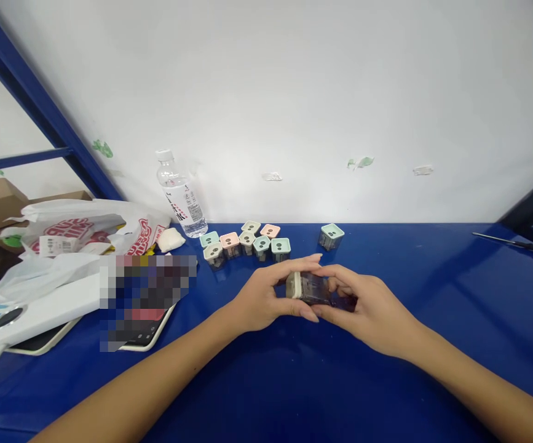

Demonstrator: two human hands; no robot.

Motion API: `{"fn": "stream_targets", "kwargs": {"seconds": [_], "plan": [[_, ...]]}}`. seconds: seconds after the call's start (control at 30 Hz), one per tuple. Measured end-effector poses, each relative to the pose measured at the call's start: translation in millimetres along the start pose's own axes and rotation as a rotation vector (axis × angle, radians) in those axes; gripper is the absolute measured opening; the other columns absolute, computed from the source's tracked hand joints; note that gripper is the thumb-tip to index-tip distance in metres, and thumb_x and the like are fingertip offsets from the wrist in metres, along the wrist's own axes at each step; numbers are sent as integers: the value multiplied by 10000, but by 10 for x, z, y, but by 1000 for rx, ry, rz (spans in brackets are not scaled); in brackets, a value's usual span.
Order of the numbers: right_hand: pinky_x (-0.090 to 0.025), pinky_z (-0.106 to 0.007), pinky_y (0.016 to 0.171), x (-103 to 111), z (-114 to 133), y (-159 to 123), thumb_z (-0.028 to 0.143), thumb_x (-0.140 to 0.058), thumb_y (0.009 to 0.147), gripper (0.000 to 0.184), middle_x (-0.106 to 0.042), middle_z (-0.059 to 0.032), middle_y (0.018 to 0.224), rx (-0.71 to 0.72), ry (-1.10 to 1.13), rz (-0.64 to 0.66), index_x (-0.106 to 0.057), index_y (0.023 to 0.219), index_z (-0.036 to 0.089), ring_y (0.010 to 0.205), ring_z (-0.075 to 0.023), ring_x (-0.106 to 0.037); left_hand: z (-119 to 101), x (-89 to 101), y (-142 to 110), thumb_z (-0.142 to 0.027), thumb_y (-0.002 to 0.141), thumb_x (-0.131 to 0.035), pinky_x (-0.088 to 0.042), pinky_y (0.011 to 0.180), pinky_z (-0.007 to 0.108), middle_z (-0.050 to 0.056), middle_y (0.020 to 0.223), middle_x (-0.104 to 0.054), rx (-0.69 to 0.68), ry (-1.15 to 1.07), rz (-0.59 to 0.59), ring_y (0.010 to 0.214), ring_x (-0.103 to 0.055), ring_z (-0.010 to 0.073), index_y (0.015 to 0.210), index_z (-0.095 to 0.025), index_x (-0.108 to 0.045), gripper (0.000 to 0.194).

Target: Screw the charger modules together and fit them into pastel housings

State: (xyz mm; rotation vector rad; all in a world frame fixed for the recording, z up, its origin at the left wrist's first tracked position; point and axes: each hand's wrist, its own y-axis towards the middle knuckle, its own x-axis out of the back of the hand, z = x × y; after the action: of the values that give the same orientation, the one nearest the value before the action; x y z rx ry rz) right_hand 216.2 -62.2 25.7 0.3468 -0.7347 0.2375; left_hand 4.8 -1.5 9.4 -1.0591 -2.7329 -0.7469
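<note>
Between my two hands lies a pencil sharpener (pixel 311 288) on its side, with a cream top and a dark see-through body. My left hand (pixel 262 295) grips it around the cream end, thumb below and fingers above. From the other side, my right hand (pixel 374 304) closes on the dark body, and its fingers hide part of it. Beyond my hands, a group of several two-hole sharpeners stands upright, among them a mint one (pixel 280 246), a pink one (pixel 230 243) and a cream one (pixel 213 253). A single mint sharpener (pixel 331 235) stands apart to the right.
A water bottle (pixel 181 197) stands against the white wall (pixel 303 111). At the left lie plastic bags (pixel 86 221), a white power bank or similar device (pixel 49 314) with a cable, and a phone (pixel 155 326). A screwdriver (pixel 515 243) rests at the right on the blue table (pixel 266 394).
</note>
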Motion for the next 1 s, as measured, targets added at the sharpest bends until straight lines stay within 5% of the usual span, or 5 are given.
{"fn": "stream_targets", "kwargs": {"seconds": [0.17, 0.37, 0.6, 0.83, 1.0], "plan": [[-392, -250, 484, -48, 38, -45, 377, -642, 908, 282, -603, 61, 651, 79, 33, -36, -595, 1151, 242, 512, -127, -544, -4, 8, -17, -454, 671, -873, -412, 1179, 494, 82, 1468, -572, -124, 135, 30, 1371, -526, 326, 1397, -318, -586, 793], [-372, -244, 458, -57, 108, -50, 492, -615, 916, 324, -546, 66, 588, -49, 182, -11, -627, 1086, 217, 489, -117, -482, -33, 18, -55, -488, 581, -929, -417, 1159, 532, 139, 1568, -441, -16, 306, 132, 1430, -439, 373, 1594, -335, -226, 1243], [-339, -240, 461, -33, 113, -30, 517, -612, 918, 368, -539, 55, 606, -154, 265, 57, -672, 1073, 189, 502, -100, -417, 24, 14, -81, -531, 749, -806, -492, 1104, 426, 164, 1571, -430, -266, 543, 74, 1366, -538, 305, 1554, -289, -299, 981], [-341, -254, 493, -39, 58, -7, 577, -583, 929, 398, -537, 40, 641, -186, 360, 127, -692, 975, 197, 542, -113, -429, 79, -26, -117, -590, 818, -723, -567, 969, 380, 163, 1296, -682, -247, 633, 78, 1150, -694, 276, 1503, -202, -344, 875], [-354, -258, 513, -54, 28, 7, 582, -556, 943, 412, -554, 28, 662, -193, 327, 112, -691, 974, 194, 561, -118, -445, 38, -77, -113, -562, 891, -661, -523, 1043, 442, 194, 1413, -591, -140, 630, 100, 1291, -602, 309, 1553, -183, -232, 875]]}}
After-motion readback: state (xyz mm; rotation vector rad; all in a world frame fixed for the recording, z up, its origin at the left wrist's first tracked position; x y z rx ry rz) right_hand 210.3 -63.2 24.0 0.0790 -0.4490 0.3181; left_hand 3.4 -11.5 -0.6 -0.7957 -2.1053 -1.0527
